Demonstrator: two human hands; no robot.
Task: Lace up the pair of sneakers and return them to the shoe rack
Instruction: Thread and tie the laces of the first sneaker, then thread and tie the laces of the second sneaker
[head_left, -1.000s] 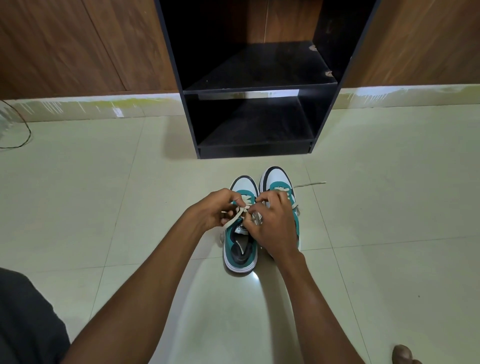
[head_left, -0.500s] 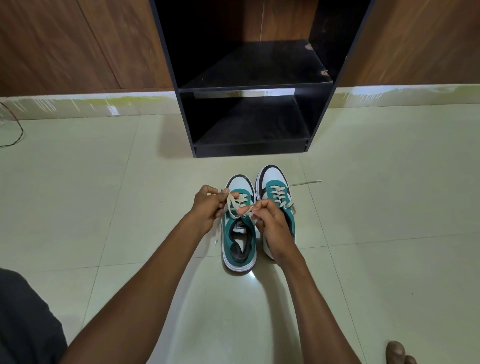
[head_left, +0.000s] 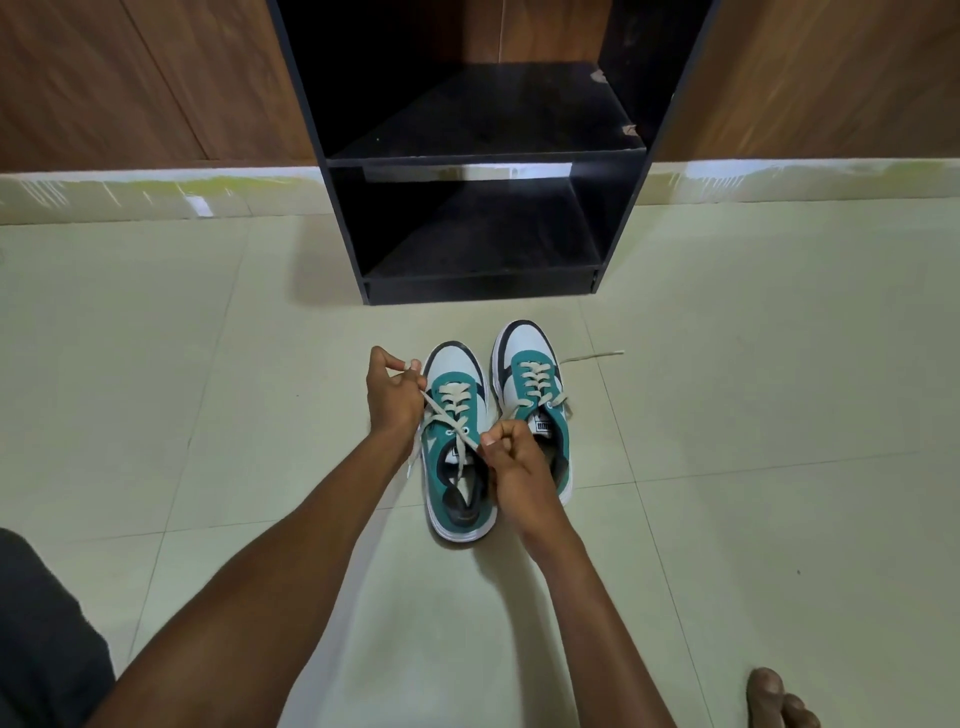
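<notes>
Both sneakers sit side by side on the floor tiles (head_left: 753, 364), toes pointing at the black shoe rack (head_left: 483, 283) just ahead. My left hand (head_left: 395, 397) is closed, pinching one end of the lace (head_left: 441, 413) out past the toe side of the left sneaker (head_left: 457, 452). My right hand (head_left: 511, 460) is curled shut on the other end, low by the tongue, so the two strands cross over the eyelets. The right sneaker (head_left: 535, 395) looks laced most of the way, a loose lace tail (head_left: 592, 356) trailing onto the tile beside it. This flat cotton lace is soft and limp, so I judge I must grip near the tips to thread it, and keep tension or it slackens. The shoes look light; I'd lift each by the heel collar, fingers inside, when they go to the shelf, which stands bare
</notes>
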